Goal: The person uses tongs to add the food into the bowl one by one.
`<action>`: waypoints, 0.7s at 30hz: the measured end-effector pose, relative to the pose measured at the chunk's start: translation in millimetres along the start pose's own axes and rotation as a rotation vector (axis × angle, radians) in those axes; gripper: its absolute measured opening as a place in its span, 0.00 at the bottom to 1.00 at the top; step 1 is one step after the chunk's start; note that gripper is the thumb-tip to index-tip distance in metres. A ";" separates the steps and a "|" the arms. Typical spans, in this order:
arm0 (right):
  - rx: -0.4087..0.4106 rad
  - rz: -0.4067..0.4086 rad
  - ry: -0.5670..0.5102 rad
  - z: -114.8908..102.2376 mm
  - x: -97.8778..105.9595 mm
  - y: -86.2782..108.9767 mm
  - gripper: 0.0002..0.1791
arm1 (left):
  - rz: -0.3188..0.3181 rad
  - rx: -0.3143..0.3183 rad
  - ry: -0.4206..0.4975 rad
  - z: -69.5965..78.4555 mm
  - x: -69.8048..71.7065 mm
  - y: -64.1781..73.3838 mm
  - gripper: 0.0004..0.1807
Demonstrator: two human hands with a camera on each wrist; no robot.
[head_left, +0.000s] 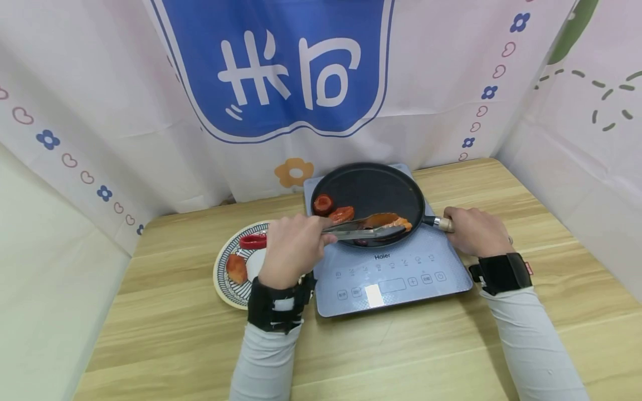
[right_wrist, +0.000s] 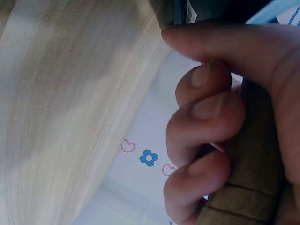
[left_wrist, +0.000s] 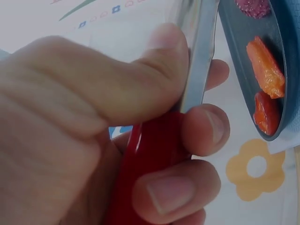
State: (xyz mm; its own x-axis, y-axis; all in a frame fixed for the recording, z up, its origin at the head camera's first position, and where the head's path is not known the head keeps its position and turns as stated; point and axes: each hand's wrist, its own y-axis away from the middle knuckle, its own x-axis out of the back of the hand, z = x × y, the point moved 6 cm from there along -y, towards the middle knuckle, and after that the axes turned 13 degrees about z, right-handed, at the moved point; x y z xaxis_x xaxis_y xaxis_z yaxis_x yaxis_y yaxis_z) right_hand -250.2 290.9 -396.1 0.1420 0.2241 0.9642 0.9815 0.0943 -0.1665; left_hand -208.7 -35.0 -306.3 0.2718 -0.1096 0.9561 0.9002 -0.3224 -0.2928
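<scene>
My left hand holds a pair of metal tongs by its red handle, fingers and thumb curled round it. The tongs reach over a black frying pan, their tips at an orange piece of food; whether they pinch it I cannot tell. Two more red-orange food pieces, one round and one longer, lie at the pan's left. In the left wrist view a dark purplish piece also shows. My right hand grips the pan's wooden handle.
Under the pan is a light-blue Haier induction cooker. To its left a patterned plate, partly behind my left hand, bears a red ring-shaped piece and an orange-brown piece. A printed cloth hangs behind the wooden table.
</scene>
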 end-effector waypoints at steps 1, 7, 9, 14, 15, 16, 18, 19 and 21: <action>0.001 0.001 0.000 -0.2 0.1 -0.1 0.08 | 0.005 -0.002 -0.004 0.6 0.4 0.8 0.16; 0.004 0.004 0.003 -0.3 0.1 0.1 0.07 | 0.011 -0.021 -0.017 2.8 1.1 3.9 0.17; 0.004 0.005 0.003 0.2 -0.3 0.2 0.07 | 0.004 -0.023 -0.011 3.2 0.9 5.0 0.18; 0.002 0.002 0.005 0.1 -0.7 0.4 0.07 | -0.018 -0.019 0.014 3.5 0.8 8.9 0.17; 0.003 0.002 0.006 -0.2 -0.6 0.3 0.08 | -0.020 -0.020 0.018 3.6 1.3 9.8 0.18; 0.002 0.001 0.007 -0.4 -0.5 0.4 0.08 | -0.021 -0.021 0.022 3.8 2.3 10.5 0.18; 0.003 0.003 0.008 -0.9 -0.1 0.4 0.09 | -0.023 -0.026 0.028 3.9 4.5 11.8 0.18; 0.003 0.003 0.008 -1.0 0.1 0.4 0.09 | -0.026 -0.028 0.035 3.9 5.7 12.4 0.19; 0.002 0.001 0.006 -1.2 0.3 0.6 0.09 | -0.035 -0.036 0.047 3.3 7.8 13.6 0.19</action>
State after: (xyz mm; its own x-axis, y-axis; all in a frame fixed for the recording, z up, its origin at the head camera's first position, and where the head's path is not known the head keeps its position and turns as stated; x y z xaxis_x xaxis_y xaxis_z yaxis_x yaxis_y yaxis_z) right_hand -249.5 289.9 -395.7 0.1438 0.2186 0.9652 0.9812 0.0957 -0.1678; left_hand -193.3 -37.1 -302.8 0.2236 -0.1412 0.9644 0.8957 -0.3604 -0.2605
